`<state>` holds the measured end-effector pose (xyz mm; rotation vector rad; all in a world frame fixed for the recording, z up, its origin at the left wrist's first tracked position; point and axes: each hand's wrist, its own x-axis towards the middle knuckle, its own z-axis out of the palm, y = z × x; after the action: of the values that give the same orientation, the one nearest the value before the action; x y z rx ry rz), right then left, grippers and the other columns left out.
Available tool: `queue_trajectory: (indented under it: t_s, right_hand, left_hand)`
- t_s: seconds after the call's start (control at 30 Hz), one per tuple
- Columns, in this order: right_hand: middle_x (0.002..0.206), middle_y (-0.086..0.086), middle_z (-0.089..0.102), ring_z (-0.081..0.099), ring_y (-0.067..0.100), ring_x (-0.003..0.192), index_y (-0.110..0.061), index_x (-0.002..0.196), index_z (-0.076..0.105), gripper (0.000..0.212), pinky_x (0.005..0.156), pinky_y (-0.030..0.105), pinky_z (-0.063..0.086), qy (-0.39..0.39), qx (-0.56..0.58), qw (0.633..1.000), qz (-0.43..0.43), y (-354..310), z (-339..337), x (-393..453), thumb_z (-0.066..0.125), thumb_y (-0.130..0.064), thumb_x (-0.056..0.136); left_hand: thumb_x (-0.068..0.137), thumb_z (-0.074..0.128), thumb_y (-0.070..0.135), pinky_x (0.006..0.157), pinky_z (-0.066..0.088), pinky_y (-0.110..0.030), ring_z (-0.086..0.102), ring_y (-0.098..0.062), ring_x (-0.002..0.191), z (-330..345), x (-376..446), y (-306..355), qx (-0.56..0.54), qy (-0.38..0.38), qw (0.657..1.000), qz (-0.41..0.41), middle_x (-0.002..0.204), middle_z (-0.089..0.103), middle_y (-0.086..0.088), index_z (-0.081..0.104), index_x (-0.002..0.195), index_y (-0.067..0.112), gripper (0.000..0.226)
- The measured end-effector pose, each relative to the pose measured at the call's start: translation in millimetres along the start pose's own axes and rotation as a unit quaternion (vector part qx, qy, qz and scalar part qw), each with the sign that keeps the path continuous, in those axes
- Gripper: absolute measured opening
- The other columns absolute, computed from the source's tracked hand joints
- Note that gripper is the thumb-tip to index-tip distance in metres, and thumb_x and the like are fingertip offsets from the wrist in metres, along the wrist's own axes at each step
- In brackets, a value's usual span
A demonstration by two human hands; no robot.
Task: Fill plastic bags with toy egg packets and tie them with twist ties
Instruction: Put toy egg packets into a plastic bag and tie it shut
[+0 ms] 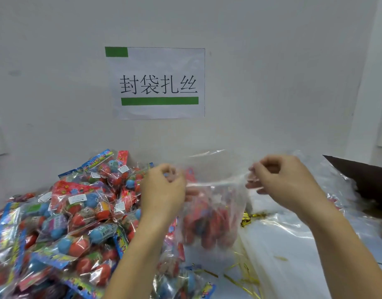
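Several gold twist ties (pixel 239 279) lie loose on the table (pixel 347 251) nearest the person, within reach for closing. Left of them, toy egg packets (pixel 63 223) are heaped as stock. Above, a clear plastic bag (pixel 211 214) hangs loaded with red packets; the left hand (pixel 163 190) and right hand (pixel 285 182), well apart, each pinch its rim, apparently stretching the mouth flat before gathering. Farther right sits a dark carton (pixel 366 180). On the far wall hangs a printed sign (pixel 157 83).
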<state>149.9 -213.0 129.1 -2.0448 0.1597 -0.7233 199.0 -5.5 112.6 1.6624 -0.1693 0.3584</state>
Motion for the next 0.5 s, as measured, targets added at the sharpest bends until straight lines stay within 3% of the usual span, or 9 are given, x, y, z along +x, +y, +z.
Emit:
queue_trajectory:
  t_s: [0.1, 0.2, 0.3, 0.37, 0.43, 0.5]
  right_hand:
    - [0.065, 0.003, 0.074, 0.074, 0.015, 0.058, -0.007, 0.077, 0.070, 0.024, 0.065, 0.038, 0.061, -0.025, -0.019, 0.999, 0.034, 5.7, 8.8, -0.7, 0.054, -0.012, 0.094]
    - [0.063, 0.009, 0.073, 0.075, 0.021, 0.061, 0.002, 0.084, 0.069, 0.025, 0.055, 0.030, 0.058, -0.039, 0.053, 0.996, 0.067, 7.8, 14.7, 0.0, 0.048, -0.004, 0.096]
    - [0.066, 0.011, 0.074, 0.075, 0.022, 0.062, -0.001, 0.084, 0.067, 0.025, 0.046, 0.017, 0.050, 0.021, 0.191, 0.980, 0.048, 0.9, 8.7, 6.5, 0.049, -0.008, 0.098]
    - [0.066, 0.015, 0.073, 0.074, 0.021, 0.058, 0.000, 0.077, 0.068, 0.027, 0.043, 0.017, 0.048, -0.008, 0.132, 0.989, 0.068, 5.6, 9.8, 3.8, 0.051, -0.009, 0.095]
    - [0.062, 0.015, 0.072, 0.071, 0.019, 0.051, 0.003, 0.073, 0.069, 0.029, 0.041, 0.018, 0.047, -0.037, 0.071, 0.993, 0.092, 12.1, 13.4, -0.2, 0.051, -0.007, 0.094]
    - [0.060, 0.012, 0.071, 0.069, 0.017, 0.049, 0.002, 0.070, 0.068, 0.032, 0.041, 0.016, 0.045, -0.017, 0.079, 0.994, 0.079, 11.7, 12.9, 0.0, 0.052, -0.009, 0.095]
  left_hand:
    - [0.099, 0.055, 0.008, 0.049, 0.058, -0.030, 0.073, -0.026, 0.057, -5.0, -0.4, -5.9, -0.013, -0.056, 0.997, -0.058, 0.069, 0.072, -0.021, 0.062, 0.093, -0.006, 0.016]
    - [0.097, 0.059, 0.004, 0.073, 0.062, -0.047, 0.074, -0.024, 0.058, -6.8, -0.7, -7.3, 0.007, -0.053, 0.997, -0.047, 0.074, 0.072, -0.012, 0.063, 0.091, -0.014, 0.019]
    - [0.097, 0.060, 0.006, 0.057, 0.061, -0.032, 0.074, -0.025, 0.060, -5.9, 1.3, 5.0, -0.069, -0.026, 0.997, -0.018, 0.062, 0.072, 0.001, 0.063, 0.085, 0.001, 0.013]
    - [0.098, 0.057, 0.007, 0.057, 0.061, -0.033, 0.075, -0.027, 0.061, -4.0, -1.2, 2.9, -0.022, -0.066, 0.997, -0.035, 0.063, 0.073, -0.008, 0.061, 0.082, 0.008, 0.016]
    - [0.096, 0.053, 0.006, 0.067, 0.063, -0.042, 0.074, -0.027, 0.062, -3.6, -4.1, -2.4, 0.054, -0.094, 0.993, -0.041, 0.062, 0.072, -0.012, 0.064, 0.082, 0.004, 0.018]
    - [0.094, 0.053, 0.005, 0.068, 0.063, -0.044, 0.074, -0.026, 0.061, -5.5, -2.4, -4.1, 0.058, -0.082, 0.995, -0.029, 0.060, 0.072, -0.010, 0.066, 0.087, 0.002, 0.015]
